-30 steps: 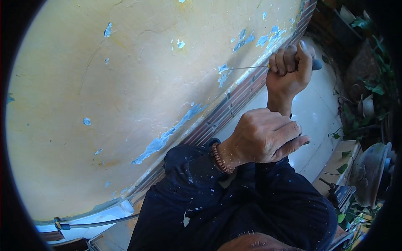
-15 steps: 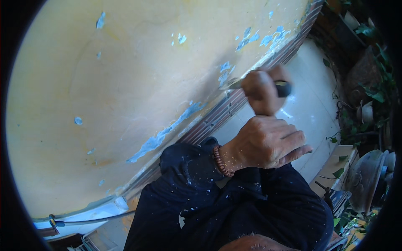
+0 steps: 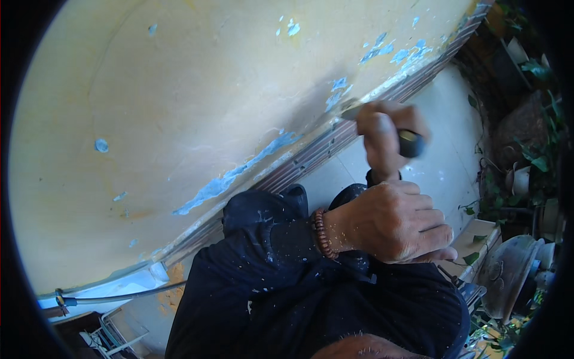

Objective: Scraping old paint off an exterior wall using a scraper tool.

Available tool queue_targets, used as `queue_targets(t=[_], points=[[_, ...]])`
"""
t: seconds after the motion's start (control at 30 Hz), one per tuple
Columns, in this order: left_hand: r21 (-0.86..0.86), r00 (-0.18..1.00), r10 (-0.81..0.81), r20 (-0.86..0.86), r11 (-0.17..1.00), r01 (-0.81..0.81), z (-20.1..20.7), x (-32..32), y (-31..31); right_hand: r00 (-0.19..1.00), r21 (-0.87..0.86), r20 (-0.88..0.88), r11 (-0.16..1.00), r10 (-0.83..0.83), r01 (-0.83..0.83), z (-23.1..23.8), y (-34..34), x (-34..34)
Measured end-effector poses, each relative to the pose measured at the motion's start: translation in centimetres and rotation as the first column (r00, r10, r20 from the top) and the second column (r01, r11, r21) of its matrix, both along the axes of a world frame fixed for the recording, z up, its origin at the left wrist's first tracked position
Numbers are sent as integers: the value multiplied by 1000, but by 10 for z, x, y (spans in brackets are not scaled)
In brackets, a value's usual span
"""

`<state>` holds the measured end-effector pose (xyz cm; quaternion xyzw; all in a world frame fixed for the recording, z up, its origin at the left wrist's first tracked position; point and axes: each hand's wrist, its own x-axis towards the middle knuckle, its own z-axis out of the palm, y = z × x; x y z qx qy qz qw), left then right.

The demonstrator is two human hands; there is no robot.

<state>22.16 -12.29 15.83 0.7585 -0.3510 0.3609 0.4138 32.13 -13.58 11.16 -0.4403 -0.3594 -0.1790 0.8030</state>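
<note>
My right hand (image 3: 385,134) is closed round a scraper, its black handle (image 3: 411,143) sticking out past the fist. The scraper's metal blade (image 3: 351,112) meets the low edge of the yellowish wall (image 3: 197,102), just above the brown tile skirting and beside bare bluish-white patches. Nearer to me, my left hand (image 3: 391,224) hangs with fingers curled, back of the hand up, a brown bead bracelet (image 3: 323,234) on its wrist. Its palm is hidden, so whether it holds anything cannot be made out. It overlaps the right forearm in view.
Brown skirting (image 3: 311,158) runs diagonally between the wall and the pale tiled floor (image 3: 442,125). Potted plants (image 3: 538,161) and a round basin (image 3: 508,275) stand along the right. A hose (image 3: 119,298) and a white rack (image 3: 110,338) lie at lower left.
The view has shifted along the wall. The scraper blade has moved a little along the wall's lower edge, farther from the long bare patch. My left hand stays curled.
</note>
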Motion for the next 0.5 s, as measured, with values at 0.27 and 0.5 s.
queue_targets(t=[0.27,0.5], points=[[-27,998,-62,-12,998,62,-4,-13,-9,990,65,110,993,87,-95,2,-2,-15],[-29,990,-144,13,989,144,-9,-15,-19,995,69,101,997,7,-14,-6,10,-33]])
